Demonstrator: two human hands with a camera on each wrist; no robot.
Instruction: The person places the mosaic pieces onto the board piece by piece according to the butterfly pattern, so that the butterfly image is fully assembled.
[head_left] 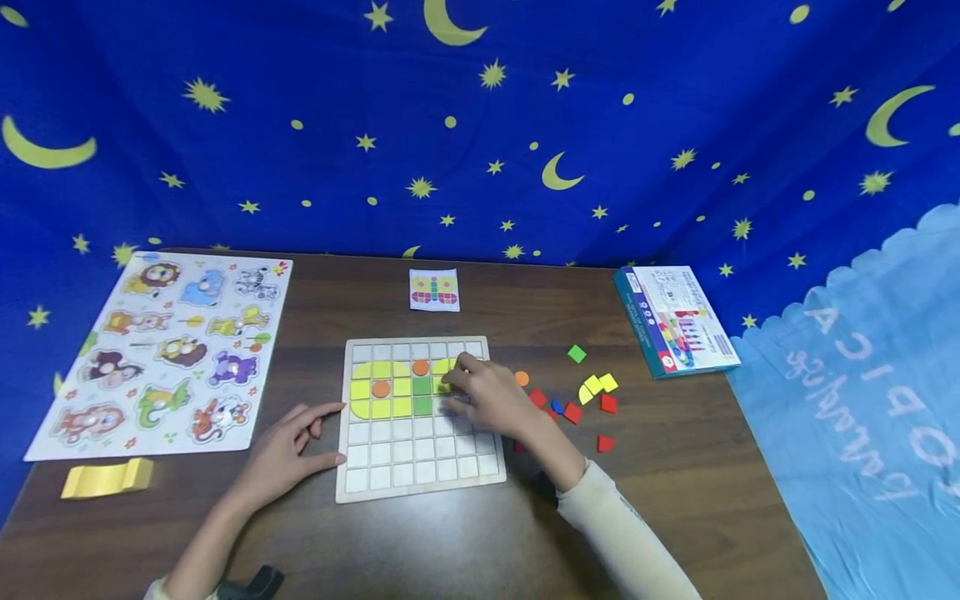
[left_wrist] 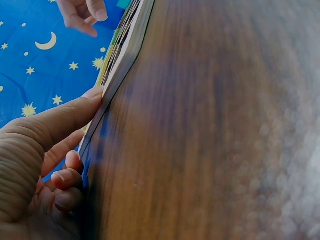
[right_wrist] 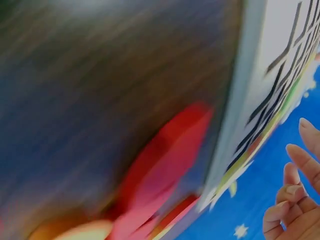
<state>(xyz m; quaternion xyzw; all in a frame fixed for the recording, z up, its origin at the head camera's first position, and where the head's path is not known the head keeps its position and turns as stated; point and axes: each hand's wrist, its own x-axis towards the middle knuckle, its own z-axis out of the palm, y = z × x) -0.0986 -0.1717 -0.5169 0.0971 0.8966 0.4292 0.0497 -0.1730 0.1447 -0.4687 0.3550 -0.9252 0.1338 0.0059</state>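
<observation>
The wooden grid board (head_left: 420, 489) lies flat on the surface (head_left: 525, 533), between the two hands; it looks nearly square, so no long axis stands out. The left hand (head_left: 281, 446) rests thumb and forefinger apart against its left edge. The right hand (head_left: 487, 396) is above the board's upper right part, its leading fingertips apart at the yellow tiles there; no piece shows between them, though the contact is hidden. The yellow wing shape (head_left: 362, 389) and green tiles (head_left: 422, 406) fill cells leftward of those fingertips. Loose red tiles (head_left: 573, 413) and yellow tiles (head_left: 592, 385) lie right of the board, near the right forearm and well apart from the left hand.
</observation>
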